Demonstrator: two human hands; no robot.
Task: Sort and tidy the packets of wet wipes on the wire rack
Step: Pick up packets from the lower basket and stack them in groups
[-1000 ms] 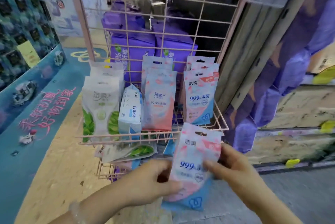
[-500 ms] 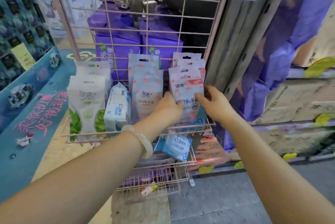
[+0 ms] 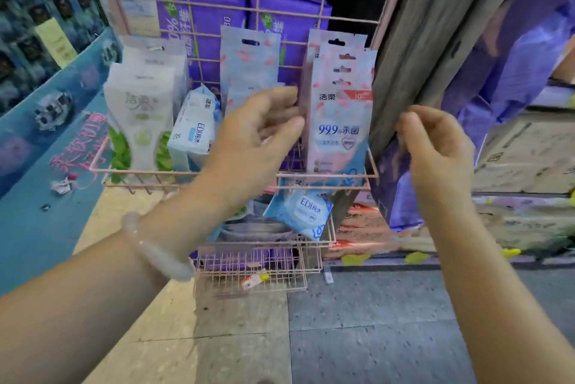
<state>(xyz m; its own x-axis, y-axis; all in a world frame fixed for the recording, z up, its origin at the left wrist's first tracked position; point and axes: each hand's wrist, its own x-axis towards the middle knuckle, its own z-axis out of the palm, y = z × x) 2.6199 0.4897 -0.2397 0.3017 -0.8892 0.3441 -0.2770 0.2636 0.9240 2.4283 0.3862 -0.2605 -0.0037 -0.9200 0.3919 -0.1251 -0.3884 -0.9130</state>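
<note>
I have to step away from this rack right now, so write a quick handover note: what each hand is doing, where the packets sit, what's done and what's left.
Left hand: open, fingers loosely spread beside the 99.9% packets, holding nothing.
Right hand: open, loosely curled off the rack's right edge, empty.
Top basket, left to right: green-leaf packets, EDI pure-water packet, pale pink packets, 99.9% packets upright in a row.
Done: the 99.9% row looks filed.
Left: an EDI packet lies tilted in the lower basket with other loose packets; a yellow tag sits below.
</note>
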